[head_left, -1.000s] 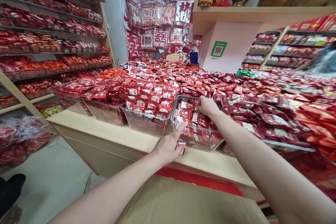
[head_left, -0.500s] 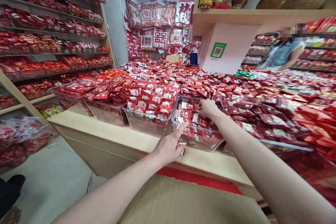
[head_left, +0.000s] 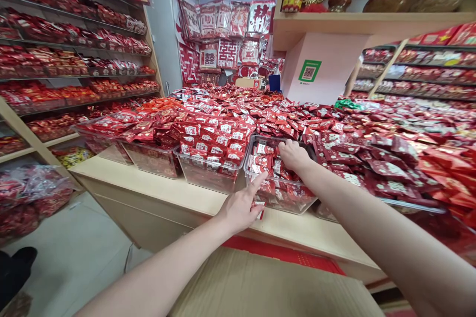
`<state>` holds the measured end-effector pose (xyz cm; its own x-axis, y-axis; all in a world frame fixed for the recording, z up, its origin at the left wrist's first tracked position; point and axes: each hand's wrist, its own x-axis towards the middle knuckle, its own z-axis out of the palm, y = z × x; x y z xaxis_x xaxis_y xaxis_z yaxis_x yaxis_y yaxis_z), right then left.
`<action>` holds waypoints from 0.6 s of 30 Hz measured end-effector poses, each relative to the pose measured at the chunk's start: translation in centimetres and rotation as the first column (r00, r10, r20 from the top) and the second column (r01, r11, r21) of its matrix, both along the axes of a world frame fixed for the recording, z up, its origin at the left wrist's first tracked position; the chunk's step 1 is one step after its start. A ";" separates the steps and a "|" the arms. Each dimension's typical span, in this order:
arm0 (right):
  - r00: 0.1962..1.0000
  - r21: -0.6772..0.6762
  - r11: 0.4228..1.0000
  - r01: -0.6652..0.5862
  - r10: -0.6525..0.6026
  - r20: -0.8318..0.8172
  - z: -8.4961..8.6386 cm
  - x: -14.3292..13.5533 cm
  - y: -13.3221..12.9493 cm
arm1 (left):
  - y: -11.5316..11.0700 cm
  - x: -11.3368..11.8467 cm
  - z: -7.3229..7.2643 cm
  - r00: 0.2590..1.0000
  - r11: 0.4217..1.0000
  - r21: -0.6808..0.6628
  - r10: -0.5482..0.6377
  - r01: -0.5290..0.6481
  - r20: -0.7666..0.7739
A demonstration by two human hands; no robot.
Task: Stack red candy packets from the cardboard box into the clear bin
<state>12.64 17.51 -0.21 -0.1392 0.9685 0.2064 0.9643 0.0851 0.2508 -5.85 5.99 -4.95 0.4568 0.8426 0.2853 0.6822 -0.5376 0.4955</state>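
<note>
A clear plastic bin (head_left: 288, 203) on the counter's edge holds small red and white packets (head_left: 262, 162) in its left part. My right hand (head_left: 293, 156) reaches down into the bin's middle, fingers curled at the packets; what its fingertips hold is hidden. At the bin's front left corner is my left hand (head_left: 240, 208), index finger stretched over the rim and thumb apart. A small red and white piece (head_left: 259, 210) shows beside that thumb, below the bin's front.
More clear bins (head_left: 208, 178) heaped with red packets stand to the left, and dark red packets (head_left: 386, 163) are piled to the right. A cardboard box (head_left: 275, 287) is below the counter (head_left: 156, 188). Stocked shelves (head_left: 74, 77) line the left wall.
My right hand has shifted slightly left within the bin. My left hand has hardly moved. The person at the back right is no longer in view.
</note>
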 end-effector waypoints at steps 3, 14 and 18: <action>1.000 0.000 1.000 0.024 -0.024 0.009 0.1 -0.4 -0.1 | 0.0 0.0 0.1 1.000 1.000 -0.011 0.004 -0.004 -0.009; 0.995 -0.029 0.996 0.079 -0.077 0.062 -0.1 -0.8 0.2 | 0.0 0.0 0.0 0.999 1.000 -0.015 0.025 -0.026 -0.022; 0.997 0.004 0.998 0.059 -0.059 0.042 0.1 -0.4 0.0 | -0.2 -0.1 0.2 1.000 1.000 -0.018 0.008 -0.008 0.019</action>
